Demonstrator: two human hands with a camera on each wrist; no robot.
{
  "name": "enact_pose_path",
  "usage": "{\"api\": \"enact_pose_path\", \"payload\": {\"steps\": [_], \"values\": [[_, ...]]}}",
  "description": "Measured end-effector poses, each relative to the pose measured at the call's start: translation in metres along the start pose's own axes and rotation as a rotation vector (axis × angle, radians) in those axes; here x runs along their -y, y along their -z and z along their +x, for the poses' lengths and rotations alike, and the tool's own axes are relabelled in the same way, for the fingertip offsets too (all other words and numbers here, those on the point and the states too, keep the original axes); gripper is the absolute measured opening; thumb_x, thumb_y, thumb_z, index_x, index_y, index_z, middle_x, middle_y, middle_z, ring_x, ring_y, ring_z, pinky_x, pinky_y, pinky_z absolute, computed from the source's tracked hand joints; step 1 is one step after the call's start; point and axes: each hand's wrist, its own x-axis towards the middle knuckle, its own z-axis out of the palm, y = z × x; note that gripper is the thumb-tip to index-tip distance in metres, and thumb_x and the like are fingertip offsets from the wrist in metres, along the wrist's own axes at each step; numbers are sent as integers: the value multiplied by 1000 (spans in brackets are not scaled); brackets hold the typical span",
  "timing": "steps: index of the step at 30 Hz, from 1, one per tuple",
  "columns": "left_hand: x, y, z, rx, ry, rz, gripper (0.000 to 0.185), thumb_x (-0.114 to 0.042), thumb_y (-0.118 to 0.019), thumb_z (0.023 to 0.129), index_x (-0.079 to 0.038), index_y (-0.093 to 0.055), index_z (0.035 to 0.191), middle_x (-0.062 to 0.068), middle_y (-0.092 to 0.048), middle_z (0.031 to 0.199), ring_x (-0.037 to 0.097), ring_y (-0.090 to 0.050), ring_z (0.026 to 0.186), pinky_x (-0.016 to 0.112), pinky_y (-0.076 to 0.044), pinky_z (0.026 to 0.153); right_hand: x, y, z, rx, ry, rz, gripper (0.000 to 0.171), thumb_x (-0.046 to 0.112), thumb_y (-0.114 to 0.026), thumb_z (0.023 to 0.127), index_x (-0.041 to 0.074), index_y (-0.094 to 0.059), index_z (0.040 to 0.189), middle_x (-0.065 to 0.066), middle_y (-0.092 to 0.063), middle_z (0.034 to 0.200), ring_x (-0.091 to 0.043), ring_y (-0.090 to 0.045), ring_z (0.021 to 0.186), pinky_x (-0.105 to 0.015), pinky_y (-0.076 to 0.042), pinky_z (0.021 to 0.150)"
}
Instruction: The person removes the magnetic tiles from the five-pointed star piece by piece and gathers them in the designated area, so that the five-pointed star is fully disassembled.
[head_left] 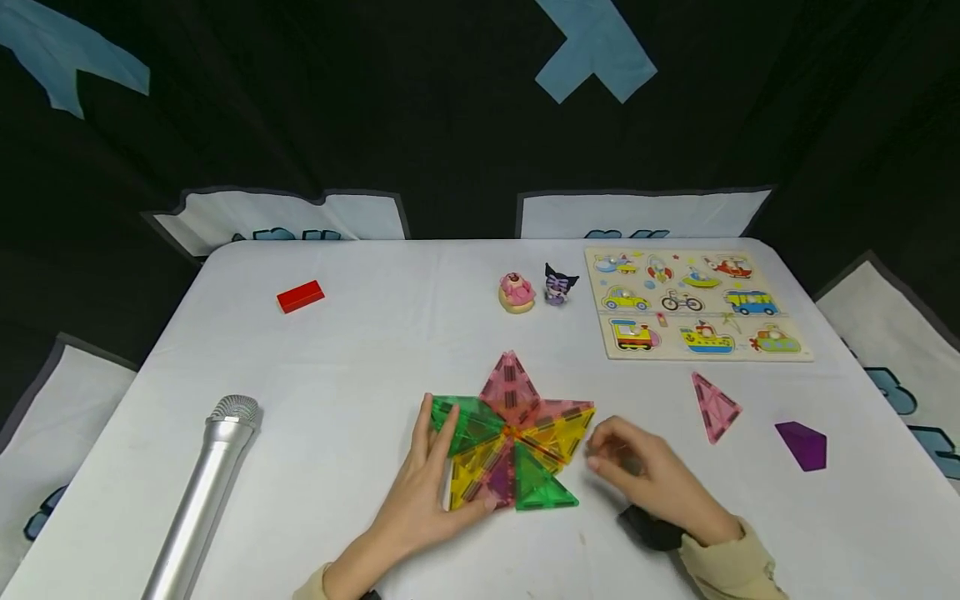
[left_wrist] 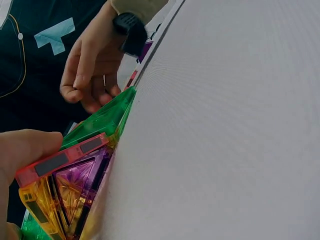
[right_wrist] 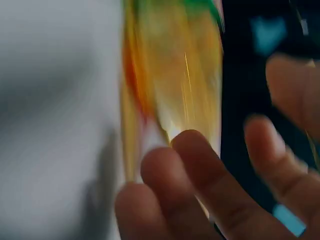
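Translucent magnetic triangle tiles in green, pink, yellow and purple are laid flat as a star near the front middle of the white table. The left hand is pressed on the star's left side, fingers straight, nothing gripped. The right hand is held just beside the star's right edge, fingers loosely curled; whether anything is pinched cannot be told. A loose pink triangle tile and a purple tile are seen further right.

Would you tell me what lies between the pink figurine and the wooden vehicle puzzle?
In the head view, a small black-and-purple figurine stands between the pink figurine and the puzzle board.
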Motion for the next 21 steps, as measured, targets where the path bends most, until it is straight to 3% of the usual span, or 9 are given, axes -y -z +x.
{"api": "enact_pose_path", "payload": {"steps": [3, 5, 11, 17, 21], "values": [[0, 0, 0, 3, 0, 8, 105, -47, -72, 68, -13, -11, 146, 14, 13, 148, 49, -26, 123, 67, -26, 87, 9, -18, 1, 195, 65, 140, 14, 16, -60, 88, 15, -56, 101, -4, -50, 112, -16, -52, 93, -30, -47, 73], [0, 0, 1, 2, 1, 12, 105, -48, -72, 69, -13, -11, 146, 14, 14, 148, 49, -27, 122, 67, -26, 87, 13, -24, 1, 246, 64, 166, 16, 17, -62, 87, 16, -56, 102, -6, -45, 115, -16, -50, 92, -29, -47, 71], [-1, -1, 2, 9, 7, 4, 104, -46, -72, 69, -13, -11, 146, 14, 13, 148, 49, -26, 123, 67, -26, 87, 15, -28, 1, 287, -5, 70, 28, 27, -63, 85, 22, -58, 112, 1, -48, 96, -11, -46, 71, -23, -43, 58], [-1, 0, 1, 4, 10, 19, 105, -40, -74, 67, -12, -12, 146, 14, 13, 148, 48, -27, 122, 66, -25, 89, 18, -32, 2, 338, 51, 38, 27, 28, -60, 87, 22, -56, 114, 9, -54, 108, -10, -50, 95, -28, -44, 81], [0, 0, 1, 4, 14, 24, 104, -40, -73, 68, -12, -12, 146, 14, 13, 149, 48, -27, 122, 67, -25, 89, 18, -35, 1, 351, 25, 135, 28, 26, -57, 89, 19, -57, 116, 6, -56, 115, -11, -51, 105, -30, -43, 87]]}}
